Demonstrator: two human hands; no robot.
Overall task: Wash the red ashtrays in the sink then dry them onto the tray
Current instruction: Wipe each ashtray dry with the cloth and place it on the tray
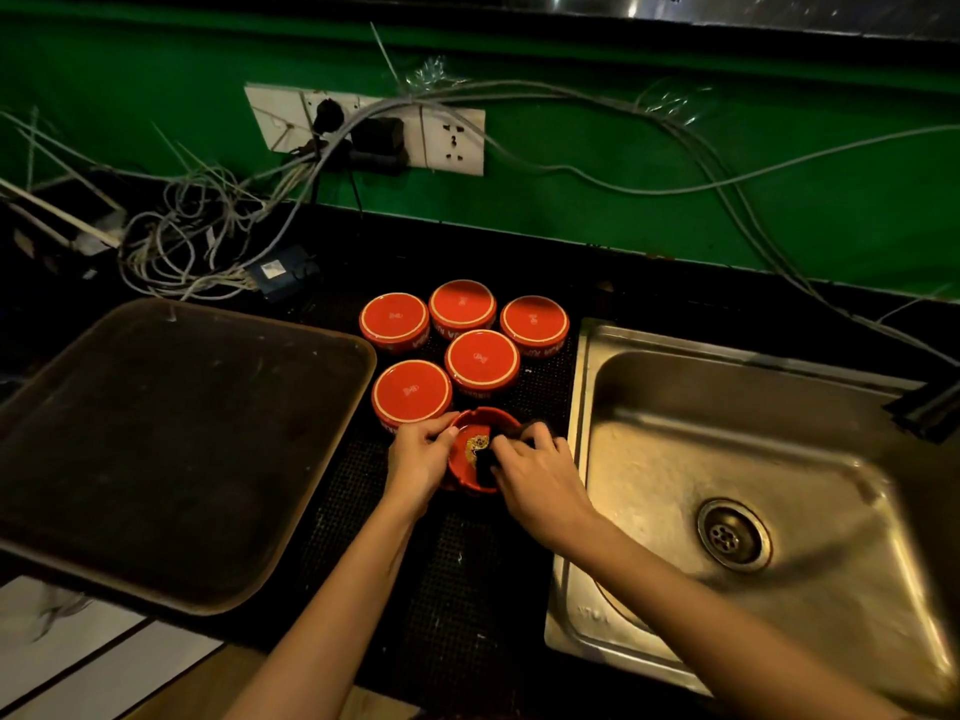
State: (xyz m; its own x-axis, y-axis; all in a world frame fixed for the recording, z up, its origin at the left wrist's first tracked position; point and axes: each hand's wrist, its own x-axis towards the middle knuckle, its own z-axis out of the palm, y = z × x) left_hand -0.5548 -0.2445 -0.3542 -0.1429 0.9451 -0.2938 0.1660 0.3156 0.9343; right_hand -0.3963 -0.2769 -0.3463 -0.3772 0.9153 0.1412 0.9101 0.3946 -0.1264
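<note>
Holding ashtray (466,479), left hand (418,455) grips its left rim.

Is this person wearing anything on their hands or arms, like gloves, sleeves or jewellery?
No. The left hand and right hand are bare: no gloves, rings or watch show. The left forearm and right forearm are bare too, with no sleeves in view.

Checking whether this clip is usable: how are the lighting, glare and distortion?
Head view: dim, warm light; glare patches on the sink; the tray is nearly black; wide-angle bending curves the wall; the ashtray in the left hand reads clearly, but the dark wiper pinched by the right hand melts into shadow.
</note>
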